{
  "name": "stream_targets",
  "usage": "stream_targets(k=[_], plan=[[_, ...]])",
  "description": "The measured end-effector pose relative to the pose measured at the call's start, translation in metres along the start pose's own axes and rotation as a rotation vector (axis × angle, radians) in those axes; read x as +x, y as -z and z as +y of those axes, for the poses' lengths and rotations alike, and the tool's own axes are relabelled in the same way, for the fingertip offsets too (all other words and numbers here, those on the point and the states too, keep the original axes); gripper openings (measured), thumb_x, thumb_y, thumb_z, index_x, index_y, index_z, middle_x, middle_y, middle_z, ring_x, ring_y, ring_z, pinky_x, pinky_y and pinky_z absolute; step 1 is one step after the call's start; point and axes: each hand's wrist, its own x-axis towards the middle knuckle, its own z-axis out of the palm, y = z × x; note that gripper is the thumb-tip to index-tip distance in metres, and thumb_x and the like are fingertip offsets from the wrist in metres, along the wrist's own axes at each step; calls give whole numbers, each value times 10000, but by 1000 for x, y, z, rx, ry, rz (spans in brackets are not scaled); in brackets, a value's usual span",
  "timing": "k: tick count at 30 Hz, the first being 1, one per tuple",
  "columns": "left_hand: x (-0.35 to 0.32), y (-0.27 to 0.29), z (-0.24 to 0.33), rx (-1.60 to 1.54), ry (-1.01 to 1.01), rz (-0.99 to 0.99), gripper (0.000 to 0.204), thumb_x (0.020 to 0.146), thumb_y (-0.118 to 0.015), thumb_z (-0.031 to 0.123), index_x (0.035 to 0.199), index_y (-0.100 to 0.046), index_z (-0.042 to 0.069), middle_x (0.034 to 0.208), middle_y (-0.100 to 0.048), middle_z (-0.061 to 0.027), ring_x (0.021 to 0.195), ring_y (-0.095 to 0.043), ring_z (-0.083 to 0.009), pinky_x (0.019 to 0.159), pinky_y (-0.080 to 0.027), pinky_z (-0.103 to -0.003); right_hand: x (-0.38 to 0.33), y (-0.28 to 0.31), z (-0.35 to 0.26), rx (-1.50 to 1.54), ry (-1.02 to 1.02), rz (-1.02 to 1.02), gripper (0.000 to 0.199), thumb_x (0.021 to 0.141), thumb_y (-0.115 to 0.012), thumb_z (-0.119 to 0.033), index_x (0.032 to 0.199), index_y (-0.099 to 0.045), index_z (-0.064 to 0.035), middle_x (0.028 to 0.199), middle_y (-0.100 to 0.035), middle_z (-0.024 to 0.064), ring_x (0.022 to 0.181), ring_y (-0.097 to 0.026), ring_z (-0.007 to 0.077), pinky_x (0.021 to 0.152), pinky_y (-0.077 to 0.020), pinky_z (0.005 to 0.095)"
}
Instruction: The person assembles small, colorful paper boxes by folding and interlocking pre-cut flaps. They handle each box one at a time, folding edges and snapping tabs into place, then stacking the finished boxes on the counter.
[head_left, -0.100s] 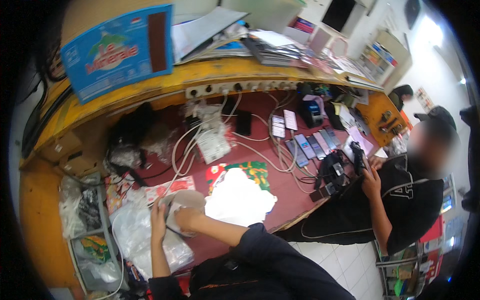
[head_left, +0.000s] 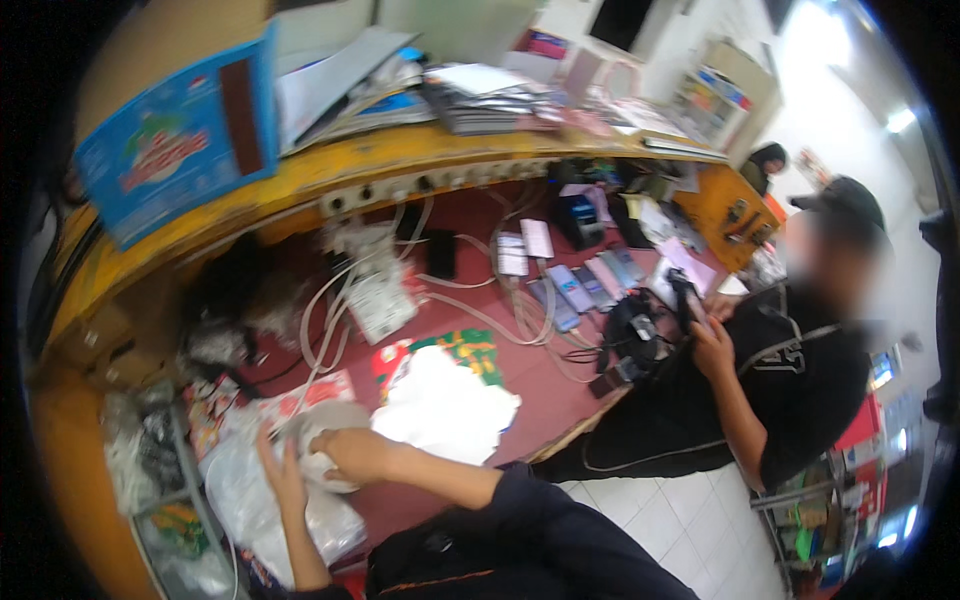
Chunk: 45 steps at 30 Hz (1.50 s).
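Note:
A pale beige, round thing (head_left: 348,413), like a hollow roll or tub, is between my hands at the lower left of the table. My left hand (head_left: 287,474) stands along its left side, fingers stretched out and apart. From the right, my right hand (head_left: 352,456) curls its fingers over the near part, gripping it. Blur hides the exact fingertip contact. Clear plastic bags (head_left: 245,505) lie under and beside my left hand. To the right of the round thing lies a bright white sheet or bag (head_left: 445,410), over a green, red and yellow printed packet (head_left: 470,350).
A co-worker in black (head_left: 800,390) stands at the right, handling a device. Several phones (head_left: 570,288) with white cables lie near them. A power strip (head_left: 430,185) runs under the yellow shelf (head_left: 300,180), which bears a blue box (head_left: 180,150). A grey bin (head_left: 190,455) stands at left.
The whole view has shifted, so the table things sit farther left. My right hand's fingers show more on the round thing; both hands stay at it.

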Motion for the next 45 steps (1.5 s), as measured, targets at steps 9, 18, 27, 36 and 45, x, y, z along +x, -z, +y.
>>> stream_targets(k=[9, 18, 27, 36, 45], plan=[[-60, -107, 121, 187, -569, -103, 354, 789, -599, 198, 1078, -531, 5, 1323, -412, -231, 1215, -380, -401, 1016, -264, -537, -204, 175, -79, 487, 653, 733, 292, 892, -542, -188, 1136, -609, -42, 1331, -380, 239, 1262, -370, 379, 1017, -308, 482], [-84, -229, 122, 299, -480, -575, 376, 730, -652, 171, 1079, -570, 58, 1360, -407, -182, 1245, -349, -381, 1027, -271, -505, -263, 195, -49, 487, 727, 773, 237, 874, -531, -136, 1075, -634, -62, 1333, -376, 248, 1268, -373, 370, 1036, -292, 483], [-103, -288, 44, 746, -113, -1018, 1070, 616, -799, 376, 1410, -207, -27, 1495, -5, -291, 1368, -22, -505, 1038, -146, -673, -281, 66, 211, 591, -517, 1036, 372, 803, -512, -41, 1169, -580, -46, 1133, -555, 138, 1075, -552, 248, 923, -432, 352], [-114, -313, 75, 833, 16, -934, 1002, 639, -790, 324, 1394, -226, -17, 1482, -77, -260, 1359, -85, -474, 1014, -258, -643, -299, -37, 296, -100, -853, 1043, 110, 793, -568, -169, 860, -616, -97, 838, -603, 64, 832, -590, 266, 699, -501, 383], [-100, -319, 82, 873, 5, -907, 871, 663, -772, 301, 1328, -306, -16, 1400, -186, -253, 1294, -186, -455, 989, -296, -595, -298, -32, 294, -86, -867, 1093, 69, 787, -589, -173, 815, -612, -114, 804, -584, 37, 814, -591, 226, 669, -504, 358]])
